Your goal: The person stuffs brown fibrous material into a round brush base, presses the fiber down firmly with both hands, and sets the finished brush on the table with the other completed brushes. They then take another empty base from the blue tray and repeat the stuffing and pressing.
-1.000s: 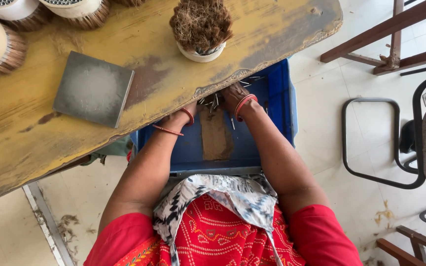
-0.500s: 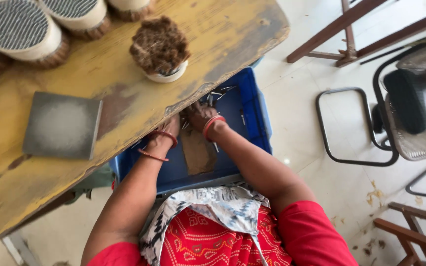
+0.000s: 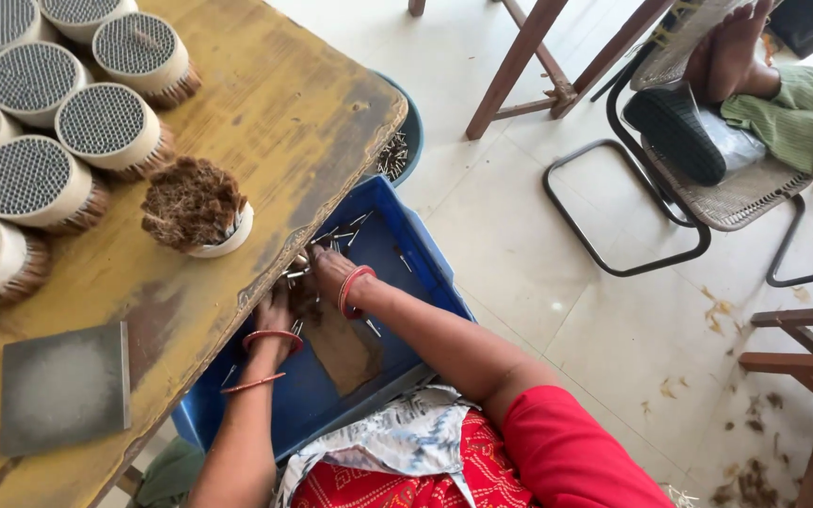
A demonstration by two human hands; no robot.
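Both my hands reach into a blue plastic crate [image 3: 433, 260] that sits under the edge of a yellow wooden table [image 3: 275, 103]. My left hand [image 3: 276, 307], with red bangles at the wrist, lies against the table edge, its fingers hidden beneath it. My right hand [image 3: 326, 269], also bangled, rests just beside it among thin pale sticks [image 3: 295, 274] scattered in the crate. A brown flat card [image 3: 342, 346] lies on the crate floor below both wrists. Whether either hand grips any sticks cannot be made out.
On the table stand a white cup of brown fibre [image 3: 195, 209], several round white-wrapped bundles [image 3: 103, 122] and a grey square pad [image 3: 63, 388]. A round blue tub [image 3: 409, 141] sits beyond the table. Right: a metal chair [image 3: 613, 216] with another person's feet [image 3: 728, 52], and wooden legs.
The view has swung, so the table now sits at the left and more floor shows. My hands stay in the blue crate at the table edge, barely shifted.
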